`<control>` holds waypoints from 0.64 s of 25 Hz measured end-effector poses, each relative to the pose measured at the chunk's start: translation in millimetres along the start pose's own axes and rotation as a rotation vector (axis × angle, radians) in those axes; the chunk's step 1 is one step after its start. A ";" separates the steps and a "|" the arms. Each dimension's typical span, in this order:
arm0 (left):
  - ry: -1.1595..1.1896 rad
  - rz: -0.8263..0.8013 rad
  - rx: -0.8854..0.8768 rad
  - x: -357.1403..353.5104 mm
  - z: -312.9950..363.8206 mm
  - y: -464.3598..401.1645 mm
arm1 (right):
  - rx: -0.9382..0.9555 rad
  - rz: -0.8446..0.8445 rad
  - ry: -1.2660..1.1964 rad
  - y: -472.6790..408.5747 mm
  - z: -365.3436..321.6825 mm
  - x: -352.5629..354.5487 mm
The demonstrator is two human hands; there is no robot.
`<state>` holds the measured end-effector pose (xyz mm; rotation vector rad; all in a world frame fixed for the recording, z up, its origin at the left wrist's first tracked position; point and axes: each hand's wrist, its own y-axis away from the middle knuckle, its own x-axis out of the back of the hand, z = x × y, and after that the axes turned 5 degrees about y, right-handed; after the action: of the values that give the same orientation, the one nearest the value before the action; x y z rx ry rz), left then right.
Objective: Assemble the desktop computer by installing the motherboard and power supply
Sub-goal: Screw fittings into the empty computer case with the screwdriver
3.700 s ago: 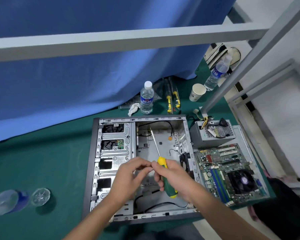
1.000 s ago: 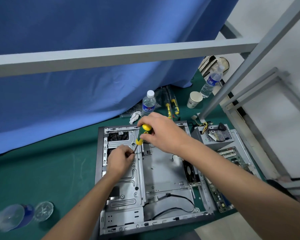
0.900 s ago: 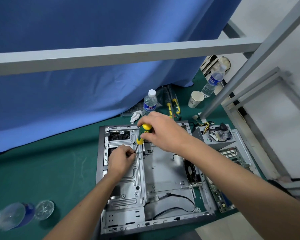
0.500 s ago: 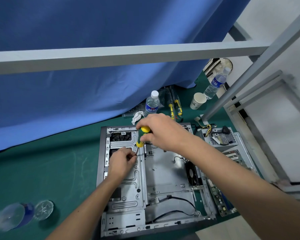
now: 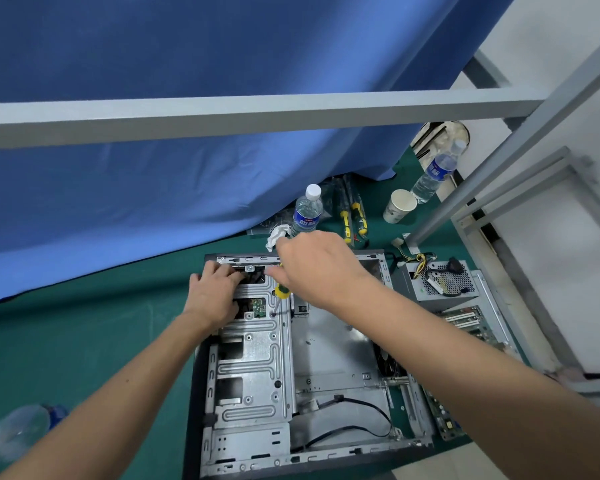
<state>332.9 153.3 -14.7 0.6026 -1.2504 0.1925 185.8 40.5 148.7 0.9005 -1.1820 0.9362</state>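
Observation:
An open grey computer case (image 5: 329,344) lies flat on the green mat, its board bay bare. My right hand (image 5: 317,268) grips a yellow-and-green screwdriver (image 5: 282,292), tip down on the drive cage (image 5: 253,368) near a small green circuit board. My left hand (image 5: 215,294) rests on the cage's far left corner, fingers bent over its edge. The power supply (image 5: 437,282) with its wire bundle sits outside the case at the right. The motherboard (image 5: 471,323) lies just in front of the supply, partly behind my right arm.
A water bottle (image 5: 305,211), a white rag (image 5: 277,235), two yellow-handled tools (image 5: 352,220), a paper cup (image 5: 399,206) and a second bottle (image 5: 433,174) stand beyond the case. A grey frame bar (image 5: 257,112) crosses overhead. Another bottle (image 5: 11,431) lies at the lower left.
My left hand has moved from near the screwdriver tip up to the cage's far left corner. My right hand has shifted slightly, the screwdriver still upright on the cage.

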 end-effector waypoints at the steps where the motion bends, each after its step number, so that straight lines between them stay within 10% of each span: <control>1: -0.034 -0.025 -0.027 1.9 0.1 -1.5 | -0.010 -0.002 0.022 0.7 -3.7 -2.1; 6: -0.134 -0.054 -0.055 3.8 4.4 -1.3 | 0.066 -0.212 -0.224 -2.4 -1.5 -0.1; 11: -0.095 -0.110 -0.043 13.9 7.7 -8.1 | 0.061 -0.064 0.008 0.8 -10.4 -0.2; 16: -0.123 -0.138 -0.075 15.6 7.9 -8.6 | 0.055 -0.351 -0.234 -5.7 -1.5 6.5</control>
<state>335.3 139.2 -1.6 0.6405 -1.3227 -0.0066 192.5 40.6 154.4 1.2414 -1.1481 0.5925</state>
